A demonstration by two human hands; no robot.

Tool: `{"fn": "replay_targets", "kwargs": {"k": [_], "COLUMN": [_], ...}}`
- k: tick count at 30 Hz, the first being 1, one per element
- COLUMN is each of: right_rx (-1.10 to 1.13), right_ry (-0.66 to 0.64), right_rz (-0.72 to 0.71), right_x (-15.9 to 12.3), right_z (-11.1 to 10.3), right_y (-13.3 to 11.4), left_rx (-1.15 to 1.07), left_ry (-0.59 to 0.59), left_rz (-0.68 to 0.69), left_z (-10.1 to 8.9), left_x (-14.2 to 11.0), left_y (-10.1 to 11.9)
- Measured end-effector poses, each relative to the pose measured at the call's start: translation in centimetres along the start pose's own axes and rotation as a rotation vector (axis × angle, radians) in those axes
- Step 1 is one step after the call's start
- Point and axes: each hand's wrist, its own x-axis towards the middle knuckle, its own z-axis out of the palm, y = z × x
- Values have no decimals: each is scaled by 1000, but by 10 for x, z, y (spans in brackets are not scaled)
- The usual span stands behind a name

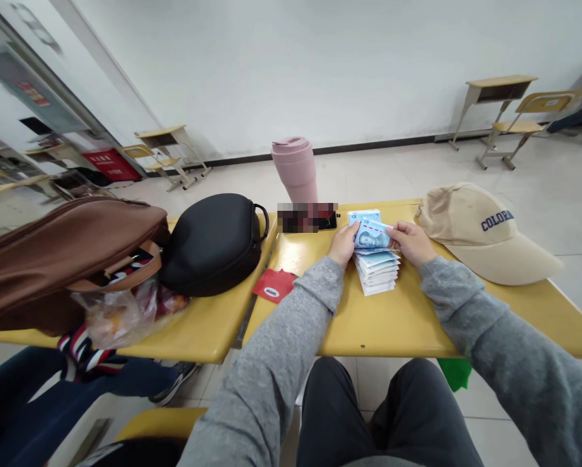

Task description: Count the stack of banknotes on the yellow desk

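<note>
A blue banknote (372,239) with a printed portrait is stretched between my two hands. My left hand (343,244) pinches its left side, and my right hand (414,243) grips its right edge. Beneath and nearer to me lies a stack of folded papers (377,277), white and pale blue, fanned in layers on the yellow desk (398,324). More blue notes (363,215) show just beyond the held one. Left of my forearm sits a small red packet (274,285) with a white oval label.
A pink tumbler (297,170) stands at the desk's back edge, behind a dark, partly blurred item (327,221). A beige cap (480,233) rests at the right. On the adjoining desk are a black case (208,243), a brown bag (67,253) and a clear plastic bag (120,316).
</note>
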Motion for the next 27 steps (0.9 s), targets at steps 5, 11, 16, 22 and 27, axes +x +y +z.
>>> {"fn": "replay_targets", "kwargs": {"k": [5, 11, 16, 22, 27], "right_rx": [5, 15, 5, 3, 30], "right_ry": [6, 9, 8, 9, 28], "right_rz": [5, 10, 6, -4, -25], "right_x": [-1, 0, 1, 0, -4], "right_z": [1, 0, 0, 0, 2], "right_y": [-1, 0, 1, 0, -8], "left_rx": [-5, -40, -33, -31, -35], "left_ry": [-18, -39, -33, -30, -48], "left_rz": [7, -10, -8, -5, 8], "left_z": [1, 0, 0, 0, -1], "left_x": [0, 2, 0, 1, 2], "left_y": [0, -2, -1, -2, -3]}}
